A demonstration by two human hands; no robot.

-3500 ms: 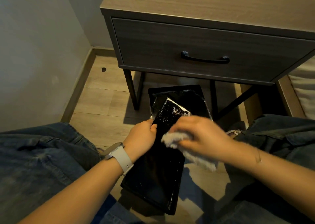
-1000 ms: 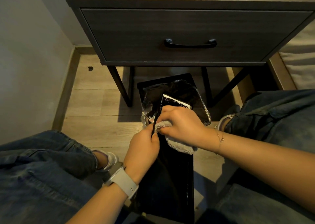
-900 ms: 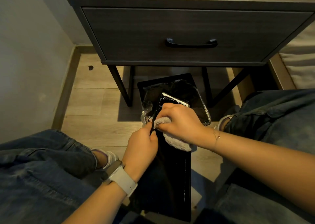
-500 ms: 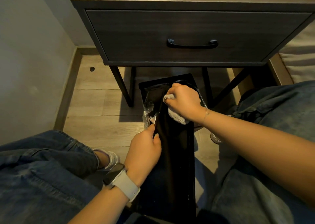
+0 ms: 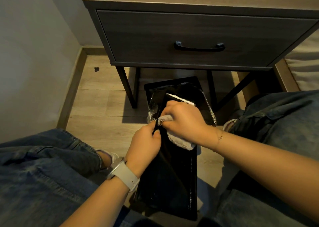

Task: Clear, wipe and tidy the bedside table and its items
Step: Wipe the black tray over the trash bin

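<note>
A long black tray [image 5: 172,183] is tilted between my knees, its far end over a black bin [image 5: 195,88] lined with a clear bag. My left hand [image 5: 145,149] grips the tray's left edge near the middle. My right hand [image 5: 184,121] presses a white fluffy cloth [image 5: 179,140] onto the tray's upper part. A pale strip shows at the tray's far end. The bedside table [image 5: 189,31] stands beyond, grey-brown wood, its drawer shut.
The bin stands on the wood floor under the table's front, between black metal legs [image 5: 126,87]. A grey wall runs along the left. A bed edge [image 5: 303,62] lies at the right. My jeans-clad legs flank the tray.
My right hand with the cloth pushed up the tray to its far end over the bin, then came back down to the middle. My left hand kept its hold.
</note>
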